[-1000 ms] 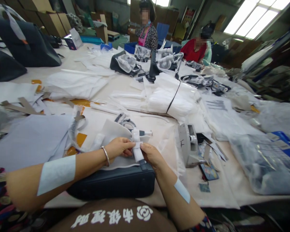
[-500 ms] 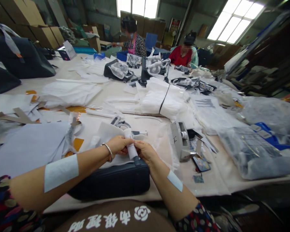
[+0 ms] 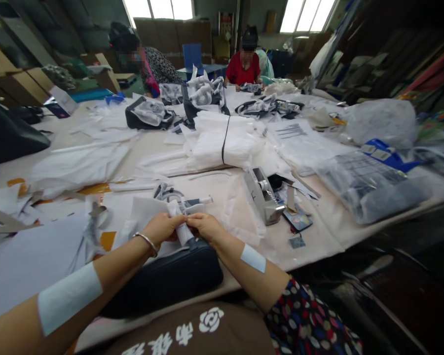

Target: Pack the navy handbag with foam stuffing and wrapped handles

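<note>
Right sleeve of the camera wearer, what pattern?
The right sleeve is dark with multicoloured oval spots, in the head view.

Daylight pours through tall factory windows (image 3: 159, 7) in the far wall and a second bank of windows (image 3: 307, 12) at the upper right, leaving the rest of the workshop dim. Stacked cardboard boxes (image 3: 170, 29) line the far wall beside a blue chair back (image 3: 191, 54). Dark, crowded shelving (image 3: 392, 64) runs down the right side, above a shadowy floor (image 3: 392, 296) beyond the long table (image 3: 311, 244).
</note>
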The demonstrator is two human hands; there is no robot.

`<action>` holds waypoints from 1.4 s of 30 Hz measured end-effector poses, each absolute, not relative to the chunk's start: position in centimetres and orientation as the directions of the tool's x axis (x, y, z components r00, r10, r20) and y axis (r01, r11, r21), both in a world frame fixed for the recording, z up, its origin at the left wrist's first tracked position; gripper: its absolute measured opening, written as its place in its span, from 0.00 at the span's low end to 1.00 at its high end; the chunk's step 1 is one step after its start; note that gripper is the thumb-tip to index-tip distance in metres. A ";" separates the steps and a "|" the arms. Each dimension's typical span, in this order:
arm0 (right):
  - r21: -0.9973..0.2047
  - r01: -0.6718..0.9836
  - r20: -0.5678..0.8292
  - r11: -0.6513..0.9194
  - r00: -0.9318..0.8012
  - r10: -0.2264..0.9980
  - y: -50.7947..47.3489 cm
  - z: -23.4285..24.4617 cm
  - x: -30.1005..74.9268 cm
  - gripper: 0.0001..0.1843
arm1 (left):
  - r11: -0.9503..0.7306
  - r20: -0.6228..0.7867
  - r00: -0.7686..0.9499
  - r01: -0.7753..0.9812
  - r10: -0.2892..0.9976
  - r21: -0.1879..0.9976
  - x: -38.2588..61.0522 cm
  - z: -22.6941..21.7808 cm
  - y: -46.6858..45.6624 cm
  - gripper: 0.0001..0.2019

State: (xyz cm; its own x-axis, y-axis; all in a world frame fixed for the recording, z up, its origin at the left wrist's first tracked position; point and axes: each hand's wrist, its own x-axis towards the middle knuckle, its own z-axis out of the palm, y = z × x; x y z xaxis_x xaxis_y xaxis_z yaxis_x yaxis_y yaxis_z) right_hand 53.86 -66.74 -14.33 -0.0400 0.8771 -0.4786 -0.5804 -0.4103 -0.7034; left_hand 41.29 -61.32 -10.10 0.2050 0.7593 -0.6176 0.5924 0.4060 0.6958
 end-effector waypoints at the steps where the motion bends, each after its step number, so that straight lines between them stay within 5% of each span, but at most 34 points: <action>1: -0.704 -0.581 -0.473 -0.408 -0.044 0.880 -66.9 -14.3 53.8 0.07 | 0.409 -0.615 0.208 0.582 0.761 0.703 41.2 -10.1 -61.4 0.21; 9: -0.775 -0.529 -0.368 -0.346 -0.068 0.927 -68.6 -13.7 55.0 0.08 | 0.544 -0.656 0.157 0.435 0.738 0.717 41.5 -9.6 -62.2 0.16; 17: -0.883 -0.372 -0.383 -0.286 0.219 0.897 -70.3 -15.4 58.9 0.13 | 0.651 -0.693 0.174 0.246 0.699 0.718 41.6 -9.4 -62.3 0.08; 26: -0.979 0.013 -0.199 -0.201 0.117 0.973 -69.9 -17.5 56.7 0.16 | 0.655 -0.691 0.181 0.222 0.700 0.722 42.0 -9.7 -62.3 0.06; 33: -0.989 -0.002 -0.144 -0.147 0.212 0.967 -68.0 -17.2 55.3 0.10 | 0.651 -0.688 0.193 0.228 0.699 0.725 42.0 -9.6 -62.2 0.05; 38: -0.954 0.299 0.012 0.010 0.005 1.000 -67.6 -16.7 56.3 0.10 | 0.648 -0.690 0.197 0.243 0.696 0.722 42.0 -9.8 -62.3 0.05; 42: -0.752 0.624 0.096 0.214 -0.217 0.971 -66.7 -15.4 57.4 0.12 | 0.653 -0.699 0.185 0.255 0.691 0.713 42.5 -9.6 -62.6 0.06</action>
